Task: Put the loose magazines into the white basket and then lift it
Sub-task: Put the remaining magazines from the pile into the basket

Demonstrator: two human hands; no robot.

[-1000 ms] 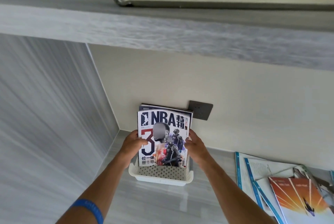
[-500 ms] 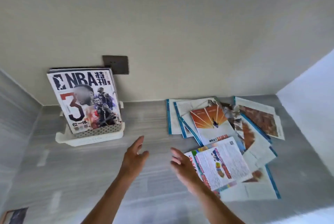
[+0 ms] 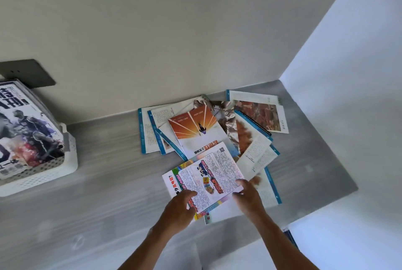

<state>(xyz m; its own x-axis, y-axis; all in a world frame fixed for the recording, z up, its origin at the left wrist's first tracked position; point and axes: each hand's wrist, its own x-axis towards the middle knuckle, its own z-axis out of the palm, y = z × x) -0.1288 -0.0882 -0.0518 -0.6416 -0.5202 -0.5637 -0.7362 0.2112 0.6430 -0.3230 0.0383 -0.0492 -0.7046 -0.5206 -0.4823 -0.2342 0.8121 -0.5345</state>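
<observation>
The white basket stands at the far left of the grey shelf, with a basketball magazine upright in it. Several loose magazines lie fanned out at the back right. The nearest one is a colourful text-covered magazine. My left hand lies on its near left corner, fingers bent down onto the page. My right hand touches its right edge with loosely curled fingers. Whether either hand grips the magazine is not plain.
A dark wall socket plate sits on the back wall above the basket. A white side wall closes the shelf on the right. Bare grey shelf surface lies between the basket and the magazine pile.
Both hands have left the basket and moved right to the loose pile, landing on the colourful magazine. The view has swung right, pushing the basket to the left edge.
</observation>
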